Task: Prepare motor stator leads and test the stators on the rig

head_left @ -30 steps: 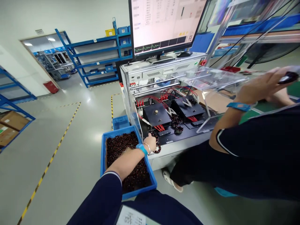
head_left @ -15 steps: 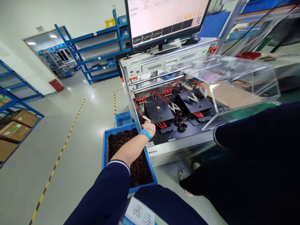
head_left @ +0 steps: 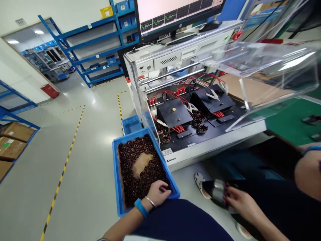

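Note:
My left hand (head_left: 158, 193), with a blue wristband and a bangle, is over the near right corner of a blue bin (head_left: 115, 174) filled with small dark, copper-coloured motor stators (head_left: 132, 192). Its fingers are bent, with a gap between thumb and forefinger. On the lower right, my right hand (head_left: 239, 202) grips a motor stator (head_left: 219, 192), blurred, with a metallic ring and dark reddish windings. Two stators (head_left: 166, 137) sit by the left black fixture (head_left: 174, 113) of the test machine, a white-handled clip (head_left: 160, 123) above them.
A raised clear cover (head_left: 276, 77) juts out on the machine's right. The monitor (head_left: 180, 13) stands on top. A co-worker's arm (head_left: 309, 172) is at the right edge. More stators (head_left: 198, 117) lie between the two fixtures. A smaller blue bin (head_left: 131, 124) stands behind the full one.
My left hand has left the clip at the machine and moved down to the bin's near corner. My right hand with a stator has come into view. The camera has tilted down.

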Motion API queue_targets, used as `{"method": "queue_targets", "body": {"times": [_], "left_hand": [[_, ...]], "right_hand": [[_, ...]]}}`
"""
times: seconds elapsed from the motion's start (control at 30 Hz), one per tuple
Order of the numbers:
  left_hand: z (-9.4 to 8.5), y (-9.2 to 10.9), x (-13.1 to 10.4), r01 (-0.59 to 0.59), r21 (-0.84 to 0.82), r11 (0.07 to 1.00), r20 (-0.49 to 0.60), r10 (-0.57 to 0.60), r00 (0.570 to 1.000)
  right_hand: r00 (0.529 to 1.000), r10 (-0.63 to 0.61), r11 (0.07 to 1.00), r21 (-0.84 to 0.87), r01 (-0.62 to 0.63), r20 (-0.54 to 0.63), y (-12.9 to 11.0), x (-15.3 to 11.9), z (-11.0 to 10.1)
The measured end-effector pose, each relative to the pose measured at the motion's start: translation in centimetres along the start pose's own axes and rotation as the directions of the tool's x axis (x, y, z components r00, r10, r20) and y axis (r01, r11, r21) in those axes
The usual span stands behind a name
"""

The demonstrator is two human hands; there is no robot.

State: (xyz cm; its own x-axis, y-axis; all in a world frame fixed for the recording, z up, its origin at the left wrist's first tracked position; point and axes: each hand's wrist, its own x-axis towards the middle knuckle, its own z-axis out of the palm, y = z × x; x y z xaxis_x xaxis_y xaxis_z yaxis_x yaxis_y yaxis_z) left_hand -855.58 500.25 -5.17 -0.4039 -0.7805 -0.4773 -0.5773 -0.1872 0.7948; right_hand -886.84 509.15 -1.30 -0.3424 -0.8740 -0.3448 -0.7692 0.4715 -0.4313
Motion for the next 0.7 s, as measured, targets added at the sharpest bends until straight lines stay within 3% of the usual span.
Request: {"method": "queue_targets", "body": {"times": [0.07,0.17,0.3,0.4,0.53,0.63,0.7], "left_hand": [[-1.5,-0.5,0.1,0.043,-0.079,0.996,-0.043,-0.046,0.998],[-2.4,0.3,0.9,0.086,-0.217,0.972,-0.046,-0.098,0.994],[-0.2,3.9,3.8,0.152,-0.434,0.888,0.035,-0.152,0.988],[2.1,7.1,7.2,0.16,-0.558,0.815,0.002,-0.191,0.982],[4.0,10.4,10.6,0.143,-0.632,0.762,-0.086,-0.252,0.964],[5.6,12.1,11.5,0.129,-0.63,0.766,-0.135,-0.271,0.953],[7.0,13.3,12.0,0.069,-0.568,0.82,-0.215,-0.229,0.949]], "right_hand": [[0.985,-0.069,0.983,-0.156,0.094,0.158,-3.0,3.3,-1.0],[0.975,-0.126,0.958,-0.231,0.167,0.18,-7.2,8.4,-2.5],[0.948,-0.218,0.901,-0.325,0.286,0.231,-11.5,13.6,-3.1],[0.92,-0.283,0.846,-0.382,0.373,0.272,-13.8,16.6,-3.5],[0.887,-0.34,0.793,-0.412,0.449,0.312,-14.4,19.4,-5.2],[0.879,-0.348,0.786,-0.409,0.464,0.327,-12.4,20.8,-7.3],[0.886,-0.334,0.792,-0.413,0.449,0.323,-10.4,21.4,-8.8]]}}
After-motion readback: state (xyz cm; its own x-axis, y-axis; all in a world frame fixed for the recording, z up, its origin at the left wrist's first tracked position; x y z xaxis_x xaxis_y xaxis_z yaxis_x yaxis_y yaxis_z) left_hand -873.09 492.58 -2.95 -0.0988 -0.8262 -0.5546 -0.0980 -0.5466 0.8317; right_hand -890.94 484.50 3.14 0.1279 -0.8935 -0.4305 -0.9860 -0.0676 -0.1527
